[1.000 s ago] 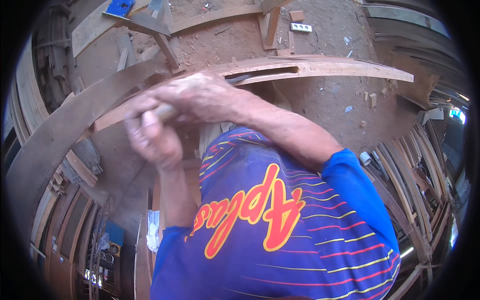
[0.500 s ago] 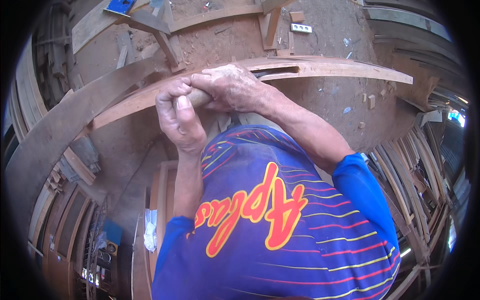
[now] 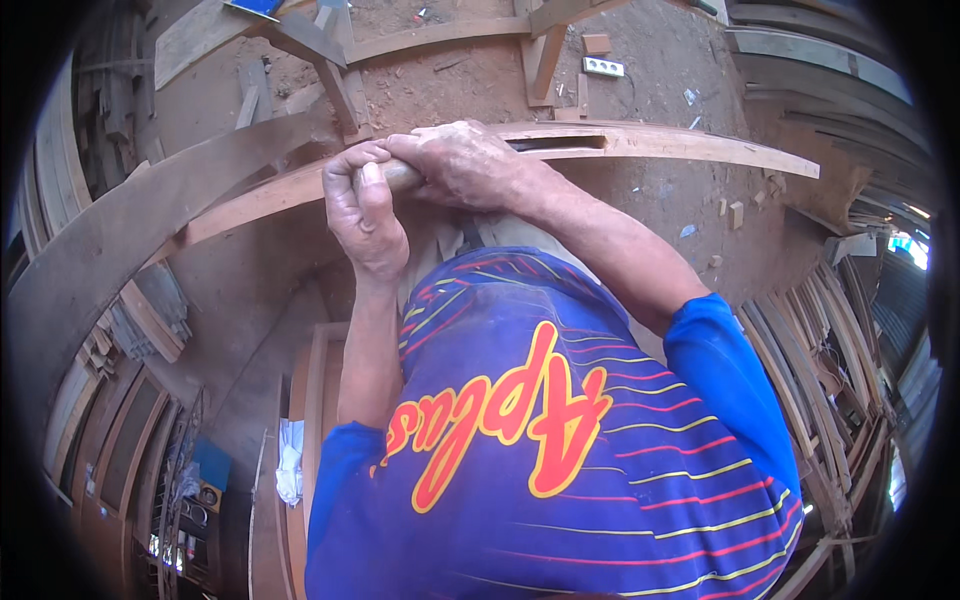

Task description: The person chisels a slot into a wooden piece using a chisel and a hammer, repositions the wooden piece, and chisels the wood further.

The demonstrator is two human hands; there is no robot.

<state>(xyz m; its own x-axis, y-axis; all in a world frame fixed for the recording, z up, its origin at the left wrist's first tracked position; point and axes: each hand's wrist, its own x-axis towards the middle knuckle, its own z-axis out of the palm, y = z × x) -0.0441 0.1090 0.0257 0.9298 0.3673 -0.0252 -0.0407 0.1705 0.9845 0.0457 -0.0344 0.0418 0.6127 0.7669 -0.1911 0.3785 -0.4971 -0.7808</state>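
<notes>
Where fingers (image 3: pixel 341 180) curl, a handle (image 3: pixel 402 177) lies enclosed.

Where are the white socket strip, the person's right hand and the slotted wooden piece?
White socket strip (image 3: pixel 603 67): head view, middle of its top.
Right hand (image 3: pixel 466 166): head view, back of the hand.
Slotted wooden piece (image 3: pixel 695 149): head view, side face, right of the slot.

Woodworking workshop: slotted timber (image 3: pixel 690 147), stacked planks (image 3: pixel 800 53), offcuts (image 3: pixel 737 215)

Large red script lettering (image 3: pixel 572 418), edged in yellow, stands at six o'clock on the dark-blue striped shirt (image 3: pixel 600 555). Its largest letter lies toward five o'clock.
</notes>
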